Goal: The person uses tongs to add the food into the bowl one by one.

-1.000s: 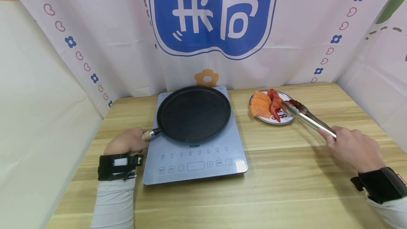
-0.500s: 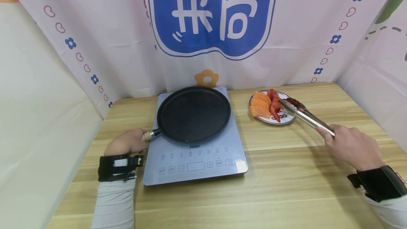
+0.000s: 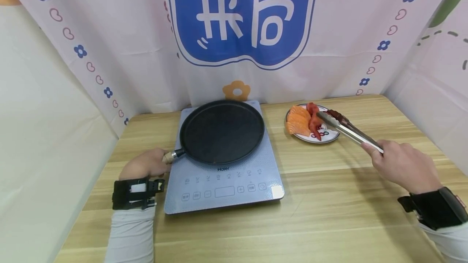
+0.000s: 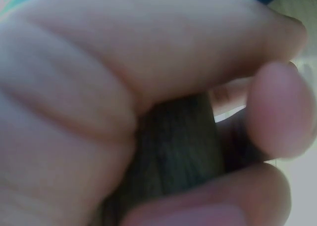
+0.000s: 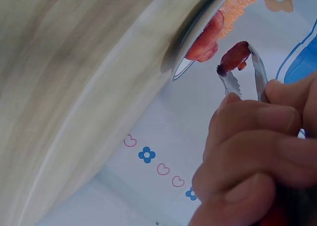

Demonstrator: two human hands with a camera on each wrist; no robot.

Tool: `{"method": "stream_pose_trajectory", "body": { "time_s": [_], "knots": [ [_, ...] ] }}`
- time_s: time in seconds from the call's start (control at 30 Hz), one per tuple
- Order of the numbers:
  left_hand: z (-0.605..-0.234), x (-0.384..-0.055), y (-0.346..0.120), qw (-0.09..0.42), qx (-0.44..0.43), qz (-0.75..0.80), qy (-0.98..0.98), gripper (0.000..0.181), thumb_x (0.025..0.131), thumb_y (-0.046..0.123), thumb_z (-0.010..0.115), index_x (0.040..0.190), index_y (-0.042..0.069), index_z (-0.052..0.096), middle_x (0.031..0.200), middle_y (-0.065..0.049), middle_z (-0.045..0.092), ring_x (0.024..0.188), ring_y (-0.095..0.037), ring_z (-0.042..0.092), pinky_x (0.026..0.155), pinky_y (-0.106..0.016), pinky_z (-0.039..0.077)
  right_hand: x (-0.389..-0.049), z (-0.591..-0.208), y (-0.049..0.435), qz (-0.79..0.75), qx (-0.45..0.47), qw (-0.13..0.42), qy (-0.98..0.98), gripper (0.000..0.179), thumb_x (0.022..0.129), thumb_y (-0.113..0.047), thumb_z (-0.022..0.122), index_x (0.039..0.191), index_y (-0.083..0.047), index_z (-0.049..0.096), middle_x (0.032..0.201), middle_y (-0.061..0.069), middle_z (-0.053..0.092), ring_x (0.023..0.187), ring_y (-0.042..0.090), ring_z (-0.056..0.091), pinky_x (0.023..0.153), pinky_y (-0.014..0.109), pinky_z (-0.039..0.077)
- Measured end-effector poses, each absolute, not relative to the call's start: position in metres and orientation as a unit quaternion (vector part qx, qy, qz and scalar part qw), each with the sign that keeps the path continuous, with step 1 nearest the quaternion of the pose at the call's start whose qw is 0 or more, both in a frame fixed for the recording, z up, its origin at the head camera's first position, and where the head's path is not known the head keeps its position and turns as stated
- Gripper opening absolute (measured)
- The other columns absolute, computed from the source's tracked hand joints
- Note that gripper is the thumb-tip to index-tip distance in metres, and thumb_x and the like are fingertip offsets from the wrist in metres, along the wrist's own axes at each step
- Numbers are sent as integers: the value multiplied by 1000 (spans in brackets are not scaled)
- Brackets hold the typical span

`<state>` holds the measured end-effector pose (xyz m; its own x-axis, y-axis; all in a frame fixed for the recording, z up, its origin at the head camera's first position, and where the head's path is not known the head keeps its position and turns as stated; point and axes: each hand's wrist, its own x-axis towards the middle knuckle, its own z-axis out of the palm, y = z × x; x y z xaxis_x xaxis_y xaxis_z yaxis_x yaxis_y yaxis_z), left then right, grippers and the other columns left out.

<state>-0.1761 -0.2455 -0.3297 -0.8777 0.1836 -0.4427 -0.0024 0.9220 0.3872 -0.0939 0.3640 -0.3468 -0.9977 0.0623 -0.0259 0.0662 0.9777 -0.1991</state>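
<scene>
My left hand (image 3: 144,163) grips the wooden handle (image 3: 169,157) of a flat black frying pan (image 3: 223,133); in the left wrist view the fingers (image 4: 280,109) curl round the dark-looking handle (image 4: 178,141). My right hand (image 3: 404,165) holds metal tongs (image 3: 352,133) over the right side of a small plate (image 3: 317,141). Between the tong tips is a dark red, glossy piece of meat (image 5: 235,56), raised off the plate in the right wrist view. On the plate lie orange salmon slices (image 3: 297,121) and a bright red piece of meat (image 3: 313,121), partly behind the tongs.
The pan sits on a grey-blue induction cooker (image 3: 224,202) with touch keys along its front. All of it stands on a wooden table (image 3: 307,222). A printed cloth (image 3: 329,76) hangs behind the table, with pale sheets at both sides.
The tongs, with the dark red meat in them, have shifted slightly up and left over the plate. My left hand and the pan stay in place.
</scene>
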Motion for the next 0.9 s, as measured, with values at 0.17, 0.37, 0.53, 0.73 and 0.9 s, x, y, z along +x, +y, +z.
{"method": "stream_pose_trajectory", "body": {
  "time_s": [0.17,0.37,0.53,0.73,0.9],
  "knots": [
    [-330,-175,-246,244,46,193,949,3,92,10,60,94,9,61,70,-2,58,63,-17,57,58,-31,48,-95,-345,361,-97,27,7,995,59,109,-59,37,105,-8,66,72,10,54,67,29,54,49,40,37],
    [-327,-175,-245,244,46,202,947,4,93,11,61,90,10,59,70,-2,60,63,-17,56,59,-31,48,-97,-341,360,-93,26,-7,995,60,109,-60,38,106,-8,67,74,12,56,67,31,57,48,43,39],
    [-327,-174,-244,245,42,190,950,3,93,11,60,91,9,60,72,-3,60,66,-19,57,60,-32,48,-96,-339,359,-92,25,-10,995,58,108,-59,39,104,-8,66,74,12,57,66,31,58,47,44,38],
    [-328,-175,-244,243,46,187,951,7,93,11,60,86,11,58,70,-2,59,64,-18,57,59,-32,48,-96,-337,356,-89,24,-4,996,62,109,-60,37,114,-6,67,76,13,57,67,31,57,47,43,39],
    [-329,-175,-244,243,45,184,951,9,93,12,61,85,11,57,70,-2,60,65,-18,57,59,-31,47,-96,-337,354,-88,21,-7,996,60,109,-59,38,111,-6,67,74,12,57,67,31,57,47,43,38]
  ]
}}
